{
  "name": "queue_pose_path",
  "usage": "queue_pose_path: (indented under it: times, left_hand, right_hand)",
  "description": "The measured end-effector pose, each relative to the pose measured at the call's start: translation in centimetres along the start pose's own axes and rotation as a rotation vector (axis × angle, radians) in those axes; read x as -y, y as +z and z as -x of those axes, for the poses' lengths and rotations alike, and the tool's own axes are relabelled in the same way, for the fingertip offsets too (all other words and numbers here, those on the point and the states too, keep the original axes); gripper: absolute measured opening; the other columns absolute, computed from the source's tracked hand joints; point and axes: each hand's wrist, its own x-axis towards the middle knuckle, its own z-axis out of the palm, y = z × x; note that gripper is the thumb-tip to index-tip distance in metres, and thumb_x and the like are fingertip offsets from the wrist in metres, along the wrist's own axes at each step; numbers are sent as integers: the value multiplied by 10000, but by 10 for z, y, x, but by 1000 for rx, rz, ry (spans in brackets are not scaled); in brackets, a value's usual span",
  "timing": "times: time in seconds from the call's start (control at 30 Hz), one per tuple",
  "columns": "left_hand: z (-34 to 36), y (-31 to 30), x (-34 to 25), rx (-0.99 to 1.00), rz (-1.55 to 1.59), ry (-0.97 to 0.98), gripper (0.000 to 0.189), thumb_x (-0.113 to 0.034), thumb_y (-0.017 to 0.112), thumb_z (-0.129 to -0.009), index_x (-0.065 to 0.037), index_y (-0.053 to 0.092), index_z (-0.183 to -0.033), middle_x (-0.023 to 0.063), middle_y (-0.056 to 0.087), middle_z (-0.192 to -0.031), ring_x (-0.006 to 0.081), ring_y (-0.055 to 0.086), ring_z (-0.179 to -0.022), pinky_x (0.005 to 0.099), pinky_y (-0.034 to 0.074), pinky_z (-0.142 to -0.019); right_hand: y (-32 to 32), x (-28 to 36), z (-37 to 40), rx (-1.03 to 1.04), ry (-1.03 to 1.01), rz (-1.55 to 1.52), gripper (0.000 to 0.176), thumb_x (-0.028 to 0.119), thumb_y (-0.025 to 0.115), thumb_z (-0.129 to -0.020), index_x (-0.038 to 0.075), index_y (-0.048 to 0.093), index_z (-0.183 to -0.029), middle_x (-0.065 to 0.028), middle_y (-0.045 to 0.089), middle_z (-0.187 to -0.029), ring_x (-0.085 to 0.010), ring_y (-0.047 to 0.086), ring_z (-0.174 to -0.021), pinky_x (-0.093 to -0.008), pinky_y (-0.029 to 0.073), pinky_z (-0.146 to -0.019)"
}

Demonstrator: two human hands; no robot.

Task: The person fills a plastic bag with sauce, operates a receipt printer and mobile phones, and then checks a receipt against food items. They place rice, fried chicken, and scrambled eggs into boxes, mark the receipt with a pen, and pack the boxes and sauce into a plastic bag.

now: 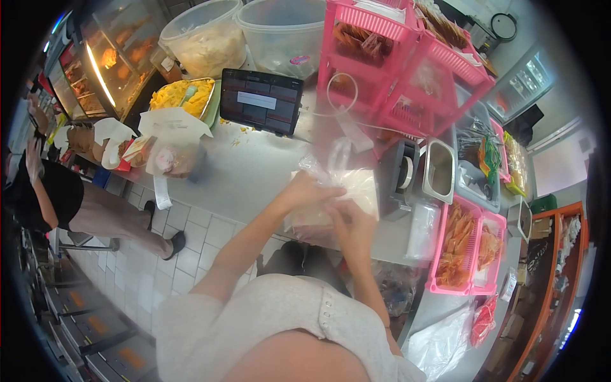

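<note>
In the head view, a clear plastic bag (338, 159) stands around a pale, white box (361, 184) at the counter's near edge. My left hand (308, 191) closes on the gathered plastic near the top of the bag. Just right of it and lower, my right hand (354, 221) pinches the same bunched plastic, its fingertips close to the left ones. The bag's upper end sticks up beyond my fingers. What lies inside the box is hidden.
A tablet (261, 102) stands behind the bag. To the right are a tape dispenser (398, 178), a metal container (439, 169) and pink baskets (455, 248). Tall pink racks (382, 76) rise at the back. Leftward, an open takeaway box (172, 140) sits near a person (95, 197).
</note>
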Motion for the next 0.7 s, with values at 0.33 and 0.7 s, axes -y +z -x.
queue_pose_path:
  times: [0.33, 0.7]
  left_hand:
    - [38, 30, 20, -337, -22, 306, 270, -197, 753, -683, -31, 584, -813, 29, 581, -820, 90, 539, -768, 243, 446, -650]
    - [64, 35, 11, -288, 135, 129, 209, -64, 697, -724, -49, 507, -811, 98, 587, -932, 152, 549, -890, 261, 435, -767]
  right_hand:
    - [41, -34, 5, -401, -447, 274, 187, -14, 640, -635, 43, 462, -653, -84, 456, -597, -260, 460, -557, -347, 361, -480]
    - [-11, -18, 21, -36, -111, -25, 140, -7, 651, -712, 4, 557, -814, -80, 589, -749, -162, 566, -649, -252, 448, -603]
